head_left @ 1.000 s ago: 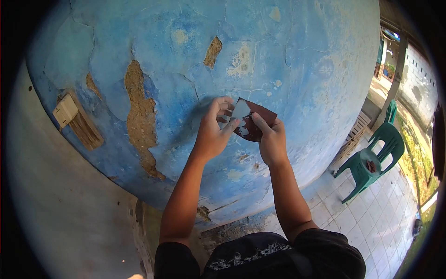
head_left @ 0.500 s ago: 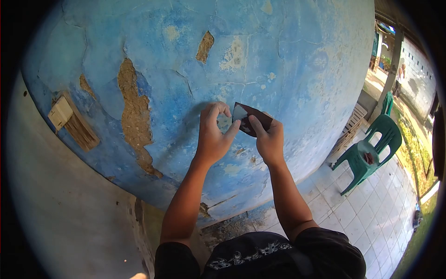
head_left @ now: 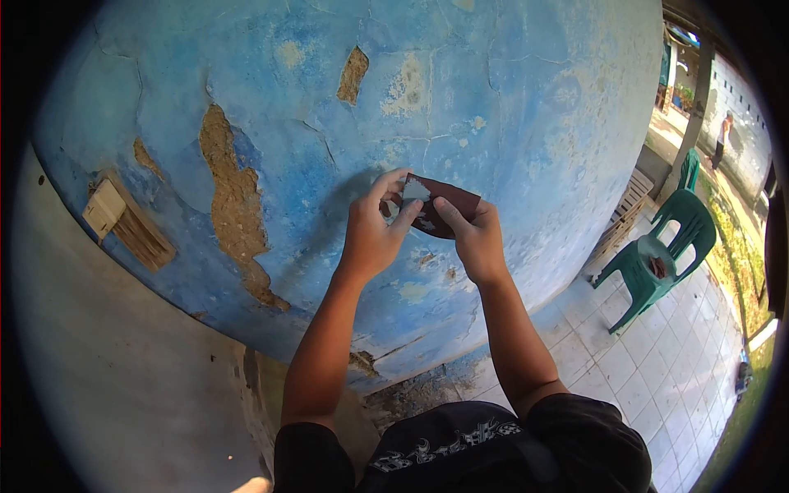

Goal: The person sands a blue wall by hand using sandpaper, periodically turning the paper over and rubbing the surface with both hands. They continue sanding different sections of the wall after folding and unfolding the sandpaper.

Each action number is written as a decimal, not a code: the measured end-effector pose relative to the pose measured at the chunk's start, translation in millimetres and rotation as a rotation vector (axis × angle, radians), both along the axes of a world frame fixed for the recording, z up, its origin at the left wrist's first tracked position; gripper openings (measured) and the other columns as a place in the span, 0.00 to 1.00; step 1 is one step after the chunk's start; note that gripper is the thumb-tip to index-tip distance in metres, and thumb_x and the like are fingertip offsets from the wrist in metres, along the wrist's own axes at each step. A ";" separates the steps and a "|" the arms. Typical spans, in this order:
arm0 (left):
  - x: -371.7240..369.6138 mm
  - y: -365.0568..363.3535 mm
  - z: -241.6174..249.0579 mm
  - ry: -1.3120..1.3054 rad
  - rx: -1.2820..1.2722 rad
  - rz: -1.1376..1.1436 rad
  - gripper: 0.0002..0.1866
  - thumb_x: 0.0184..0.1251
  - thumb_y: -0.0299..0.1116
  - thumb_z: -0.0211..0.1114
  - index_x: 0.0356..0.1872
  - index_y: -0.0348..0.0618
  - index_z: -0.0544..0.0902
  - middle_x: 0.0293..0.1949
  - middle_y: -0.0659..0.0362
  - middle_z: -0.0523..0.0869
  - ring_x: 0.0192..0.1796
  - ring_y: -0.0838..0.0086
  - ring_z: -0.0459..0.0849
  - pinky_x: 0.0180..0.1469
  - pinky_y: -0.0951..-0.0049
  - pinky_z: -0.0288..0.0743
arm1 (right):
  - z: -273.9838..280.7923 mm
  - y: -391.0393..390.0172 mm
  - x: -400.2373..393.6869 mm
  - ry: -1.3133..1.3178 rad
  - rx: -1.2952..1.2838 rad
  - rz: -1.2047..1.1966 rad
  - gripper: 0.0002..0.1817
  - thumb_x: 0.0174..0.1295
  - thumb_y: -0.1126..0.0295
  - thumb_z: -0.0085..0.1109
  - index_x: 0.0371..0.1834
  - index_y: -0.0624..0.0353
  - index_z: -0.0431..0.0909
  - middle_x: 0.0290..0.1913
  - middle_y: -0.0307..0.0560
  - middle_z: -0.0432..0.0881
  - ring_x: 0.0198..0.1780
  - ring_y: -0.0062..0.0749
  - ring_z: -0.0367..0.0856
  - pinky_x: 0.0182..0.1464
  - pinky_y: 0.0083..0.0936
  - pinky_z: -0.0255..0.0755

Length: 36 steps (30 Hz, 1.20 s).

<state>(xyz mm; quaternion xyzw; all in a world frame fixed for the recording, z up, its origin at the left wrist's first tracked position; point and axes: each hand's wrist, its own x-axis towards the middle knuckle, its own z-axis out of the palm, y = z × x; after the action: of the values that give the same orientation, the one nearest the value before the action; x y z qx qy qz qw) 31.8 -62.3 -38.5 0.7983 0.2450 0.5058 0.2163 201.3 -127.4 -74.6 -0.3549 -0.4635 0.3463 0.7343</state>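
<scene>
A dark reddish-brown sheet, which looks like sandpaper [head_left: 457, 200], has pale blue-grey dust on its left part. My left hand [head_left: 376, 226] grips its left edge, thumb on the near face and the fingers partly hidden behind. On the sheet's right side my right hand [head_left: 477, 238] holds it with the thumb pressed on its face. Both hands are in front of the blue wall [head_left: 329, 197], whose paint is cracked and patchy. Bare brown plaster [head_left: 230, 189] shows left of the hands, and a smaller bare patch [head_left: 353, 74] lies above them.
An electrical box on wood [head_left: 105, 209] is fixed to the wall at the left. Green plastic chairs [head_left: 645, 261] stand on white floor tiles [head_left: 600, 370] at the right, one with dark pieces on its seat. Far off at the upper right, a person [head_left: 722, 140] is outdoors.
The sheet now lies flatter and shows more of its brown face, with my left hand closer around its left edge. The view has shifted slightly, and the distant person has moved right.
</scene>
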 end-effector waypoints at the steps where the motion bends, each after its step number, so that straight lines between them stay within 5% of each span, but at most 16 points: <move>1: -1.0 4.8 -1.1 -0.005 -0.064 -0.063 0.21 0.76 0.35 0.78 0.65 0.40 0.86 0.51 0.57 0.92 0.46 0.73 0.86 0.50 0.68 0.79 | 1.7 -1.4 0.7 0.013 -0.005 0.060 0.15 0.80 0.66 0.70 0.57 0.69 0.91 0.46 0.46 0.96 0.46 0.26 0.92 0.56 0.31 0.84; 5: -4.0 2.8 8.6 -0.053 -0.283 -0.134 0.18 0.82 0.43 0.74 0.57 0.38 0.90 0.40 0.62 0.93 0.37 0.80 0.86 0.41 0.76 0.79 | -7.9 5.7 7.7 0.141 0.131 0.315 0.18 0.78 0.65 0.71 0.63 0.66 0.88 0.55 0.47 0.94 0.58 0.32 0.89 0.67 0.39 0.79; 7: -2.5 7.2 8.1 -0.138 -0.342 -0.189 0.17 0.83 0.44 0.73 0.56 0.38 0.90 0.41 0.62 0.93 0.38 0.81 0.87 0.41 0.76 0.80 | -6.4 0.6 6.4 0.187 0.223 0.525 0.25 0.77 0.64 0.73 0.71 0.64 0.82 0.66 0.50 0.88 0.69 0.37 0.83 0.75 0.44 0.71; 10: 0.5 7.7 10.4 -0.258 -0.429 -0.240 0.18 0.84 0.45 0.73 0.55 0.38 0.89 0.41 0.61 0.92 0.39 0.81 0.88 0.39 0.77 0.81 | -6.1 -0.1 6.3 0.097 0.316 0.568 0.33 0.75 0.62 0.75 0.78 0.62 0.74 0.71 0.51 0.84 0.73 0.40 0.79 0.78 0.46 0.68; 13: 10.1 -5.6 18.9 -0.333 -0.468 -0.240 0.18 0.84 0.43 0.72 0.57 0.36 0.87 0.42 0.59 0.92 0.40 0.80 0.89 0.39 0.75 0.85 | -5.6 8.4 -8.7 -0.071 0.385 0.232 0.33 0.77 0.62 0.73 0.80 0.62 0.72 0.70 0.51 0.84 0.71 0.39 0.81 0.76 0.44 0.72; 20: 12.6 -4.9 23.9 -0.225 -0.339 -0.227 0.16 0.84 0.38 0.71 0.60 0.37 0.86 0.42 0.59 0.93 0.39 0.81 0.88 0.35 0.76 0.83 | 3.3 9.7 -5.3 0.141 0.265 0.232 0.26 0.80 0.63 0.69 0.74 0.63 0.76 0.69 0.50 0.85 0.65 0.35 0.85 0.70 0.41 0.78; 22: 5.4 4.2 21.8 -0.213 -0.305 -0.203 0.15 0.84 0.37 0.71 0.59 0.37 0.86 0.42 0.59 0.93 0.38 0.82 0.87 0.35 0.76 0.82 | -2.3 13.1 9.8 0.112 0.291 0.343 0.32 0.77 0.57 0.72 0.76 0.64 0.76 0.71 0.52 0.84 0.69 0.39 0.84 0.75 0.46 0.76; 24: 3.7 9.1 21.7 -0.203 -0.273 -0.179 0.14 0.84 0.36 0.71 0.58 0.36 0.87 0.42 0.58 0.93 0.38 0.82 0.87 0.34 0.76 0.81 | -2.2 13.7 17.2 0.065 0.376 0.634 0.47 0.73 0.49 0.72 0.86 0.66 0.64 0.78 0.55 0.78 0.79 0.45 0.76 0.82 0.49 0.65; 27: 4.6 10.2 23.3 -0.169 -0.141 -0.127 0.13 0.84 0.36 0.71 0.56 0.35 0.88 0.41 0.58 0.93 0.38 0.81 0.88 0.36 0.74 0.83 | 4.8 11.7 9.8 0.065 0.410 0.643 0.61 0.65 0.39 0.76 0.91 0.64 0.56 0.86 0.55 0.68 0.86 0.47 0.65 0.88 0.50 0.54; 31: 15.9 0.8 32.8 -0.286 -0.247 -0.202 0.14 0.84 0.36 0.71 0.55 0.35 0.85 0.39 0.57 0.92 0.41 0.79 0.90 0.38 0.74 0.88 | -1.4 10.8 -0.2 -0.001 0.471 0.511 0.68 0.56 0.36 0.84 0.91 0.61 0.55 0.89 0.55 0.60 0.88 0.48 0.62 0.89 0.54 0.53; 34: 22.1 -9.1 42.7 -0.325 -0.324 -0.256 0.13 0.84 0.34 0.71 0.53 0.34 0.82 0.38 0.56 0.92 0.42 0.78 0.91 0.39 0.73 0.91 | -1.1 20.9 -2.0 -0.192 0.661 0.340 0.60 0.65 0.47 0.82 0.92 0.61 0.54 0.87 0.56 0.65 0.87 0.46 0.64 0.87 0.50 0.58; 36: 28.9 -9.5 40.5 -0.323 -0.341 -0.299 0.12 0.84 0.33 0.71 0.53 0.34 0.81 0.38 0.56 0.92 0.42 0.77 0.92 0.39 0.73 0.91 | 12.4 16.7 -15.6 -0.027 0.595 0.255 0.51 0.70 0.54 0.79 0.88 0.61 0.59 0.82 0.55 0.72 0.82 0.44 0.70 0.83 0.47 0.64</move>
<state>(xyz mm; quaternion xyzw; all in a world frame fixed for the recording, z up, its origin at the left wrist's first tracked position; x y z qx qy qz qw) 60.7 -71.8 2.0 0.6868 0.1685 0.5405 0.4559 185.7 -110.6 -62.1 -0.0684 -0.5947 0.2802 0.7504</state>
